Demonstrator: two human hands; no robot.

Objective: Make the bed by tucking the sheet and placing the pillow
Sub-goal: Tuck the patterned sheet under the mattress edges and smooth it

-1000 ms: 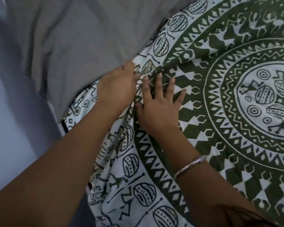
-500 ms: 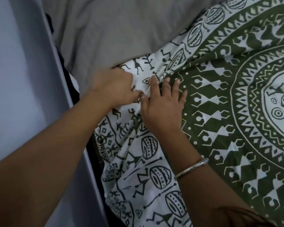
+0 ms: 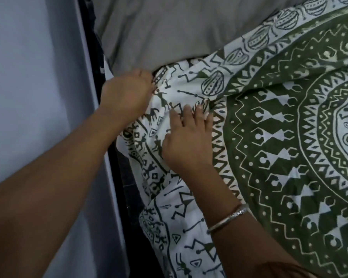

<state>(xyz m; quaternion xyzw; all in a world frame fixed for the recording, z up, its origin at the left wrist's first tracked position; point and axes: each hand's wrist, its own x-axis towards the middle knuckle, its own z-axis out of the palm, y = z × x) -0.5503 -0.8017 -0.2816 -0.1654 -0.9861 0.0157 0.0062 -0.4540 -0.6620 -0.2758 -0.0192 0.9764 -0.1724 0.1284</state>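
Two hands [image 3: 127, 91] [image 3: 186, 141]; one sheet [image 3: 269, 157]; one pillow [image 3: 169, 31]

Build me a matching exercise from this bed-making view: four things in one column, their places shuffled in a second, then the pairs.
Things
1. grey fabric pillow
2. silver metal bangle
3. left hand
4. right hand

Places
A. on the green-and-white patterned sheet, fingertips at a bunched fold
B. at the top of the view, bordering the sheet
C. round the right wrist
D. at the sheet's edge just below the pillow, on the side nearer the pale wall

Pairs: 1-B, 2-C, 3-D, 4-A
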